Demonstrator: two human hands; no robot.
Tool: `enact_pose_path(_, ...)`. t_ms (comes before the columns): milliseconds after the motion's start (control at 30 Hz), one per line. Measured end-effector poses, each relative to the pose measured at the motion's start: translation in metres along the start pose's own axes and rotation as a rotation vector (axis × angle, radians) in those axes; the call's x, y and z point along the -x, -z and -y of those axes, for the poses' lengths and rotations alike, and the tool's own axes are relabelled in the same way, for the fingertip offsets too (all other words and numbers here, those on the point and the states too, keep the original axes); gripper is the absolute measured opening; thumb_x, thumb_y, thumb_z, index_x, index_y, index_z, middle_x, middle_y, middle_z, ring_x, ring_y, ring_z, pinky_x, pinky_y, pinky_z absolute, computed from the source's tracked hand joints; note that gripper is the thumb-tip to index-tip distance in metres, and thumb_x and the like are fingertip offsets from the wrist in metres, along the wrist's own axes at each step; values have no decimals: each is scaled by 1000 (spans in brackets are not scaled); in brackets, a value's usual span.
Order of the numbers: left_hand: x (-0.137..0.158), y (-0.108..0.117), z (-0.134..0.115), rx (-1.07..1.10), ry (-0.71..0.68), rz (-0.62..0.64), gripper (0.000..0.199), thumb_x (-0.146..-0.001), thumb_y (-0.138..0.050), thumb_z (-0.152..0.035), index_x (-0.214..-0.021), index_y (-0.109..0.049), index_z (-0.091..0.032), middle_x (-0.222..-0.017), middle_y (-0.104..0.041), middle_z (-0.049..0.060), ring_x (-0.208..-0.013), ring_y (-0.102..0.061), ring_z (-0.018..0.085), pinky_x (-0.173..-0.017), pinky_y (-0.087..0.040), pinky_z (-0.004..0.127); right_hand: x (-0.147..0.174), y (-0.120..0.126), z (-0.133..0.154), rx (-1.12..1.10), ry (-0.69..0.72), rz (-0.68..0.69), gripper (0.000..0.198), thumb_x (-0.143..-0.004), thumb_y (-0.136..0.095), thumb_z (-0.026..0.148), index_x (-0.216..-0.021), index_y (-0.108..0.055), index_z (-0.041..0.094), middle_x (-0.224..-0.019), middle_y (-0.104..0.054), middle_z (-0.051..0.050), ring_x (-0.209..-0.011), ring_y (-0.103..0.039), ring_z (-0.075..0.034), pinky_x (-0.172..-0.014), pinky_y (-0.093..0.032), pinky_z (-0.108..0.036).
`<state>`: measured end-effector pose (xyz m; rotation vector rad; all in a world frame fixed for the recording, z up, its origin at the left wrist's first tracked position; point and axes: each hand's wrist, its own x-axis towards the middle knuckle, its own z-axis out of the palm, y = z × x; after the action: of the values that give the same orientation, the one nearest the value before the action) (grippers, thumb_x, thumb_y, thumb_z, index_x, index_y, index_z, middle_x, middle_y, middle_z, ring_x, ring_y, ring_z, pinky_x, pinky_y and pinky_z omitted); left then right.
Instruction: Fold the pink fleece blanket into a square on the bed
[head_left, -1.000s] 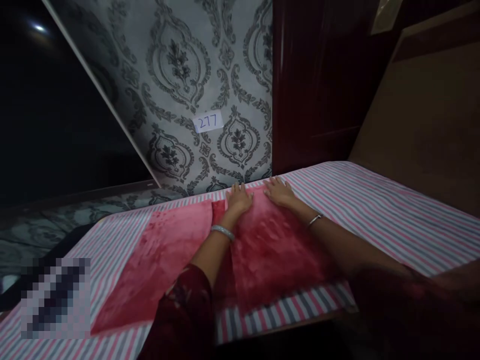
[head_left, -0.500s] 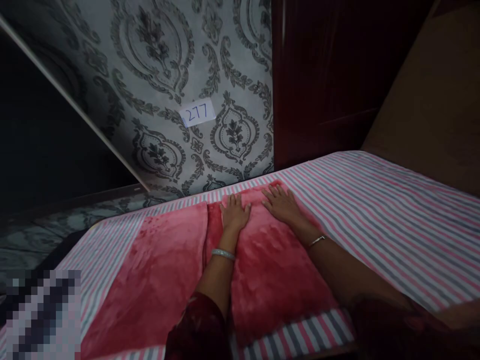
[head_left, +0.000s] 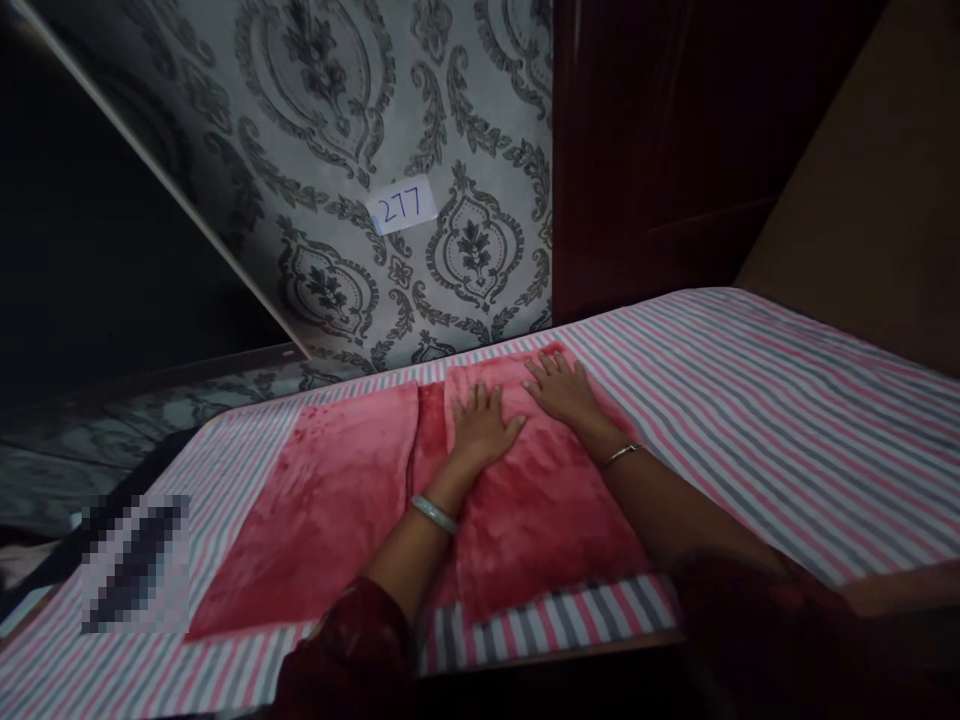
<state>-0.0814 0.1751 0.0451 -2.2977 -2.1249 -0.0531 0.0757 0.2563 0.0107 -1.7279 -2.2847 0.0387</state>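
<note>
A plush red-pink blanket (head_left: 322,520) lies spread with both sides folded in towards the middle, leaving a narrow strip between the two edges. My left hand (head_left: 484,428) rests flat on the right-hand folded panel near its inner edge, fingers spread. Farther right, my right hand (head_left: 561,388) presses flat on the same panel close to its far outer corner, fingers apart. Neither hand grips the fabric. A bangle circles each wrist. Beneath the blanket is a sheet (head_left: 765,400) with pink, grey and white stripes.
Behind the bed stands a patterned grey wall (head_left: 480,130) bearing a paper label (head_left: 403,205) marked 277. A dark red panel (head_left: 645,150) rises at the back right. At left there is a dark slanted panel (head_left: 112,230), with a pixelated patch (head_left: 135,565) below it.
My left hand has slid a little to the right over the folded panel, its forearm now more slanted. The right hand stays near the far corner. The view has shifted slightly.
</note>
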Motion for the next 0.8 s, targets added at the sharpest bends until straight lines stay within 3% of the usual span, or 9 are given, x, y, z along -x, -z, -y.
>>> enact_pose_path(200,8,-18,4,1,32,-28,78,-98,-28,-64,-159,-29,-15,-167,-22,20,-156,-15,32,-124,-11,56,1,-3,-2,-10,1,13,58,-103,-31,48,-157,-37,26,-165,-28,-9,-152,-23,-33,-118,-21,-60)
enact_pose_path(367,2,-2,2,30,36,65,79,-98,-29,-63,-160,-25,-15,-168,-18,19,-156,-12,32,-124,-9,55,-1,11,0,-42,-2,68,59,-103,-30,47,-158,-34,24,-167,-23,-10,-153,-18,-33,-119,-18,-61)
enact_pose_path(500,17,19,-8,50,18,123,73,-100,-30,-57,-157,-31,-11,-165,-28,20,-154,-21,32,-124,-14,54,6,36,-2,-78,-7,195,58,-104,-26,47,-158,-34,26,-166,-26,-11,-152,-23,-33,-117,-22,-62)
enact_pose_path(633,64,18,-19,65,-103,65,76,-99,-34,-59,-158,-30,-11,-166,-26,19,-155,-19,33,-124,-15,55,54,47,-8,-37,110,133,59,-104,-28,51,-158,-34,28,-166,-27,-11,-152,-23,-33,-117,-24,-60)
enact_pose_path(800,106,-8,-15,32,-180,34,82,-95,-40,-66,-160,-27,-18,-169,-15,16,-156,-7,35,-124,-8,59,122,31,-13,72,145,95,61,-103,-31,54,-159,-33,29,-167,-24,-8,-153,-18,-35,-120,-16,-62)
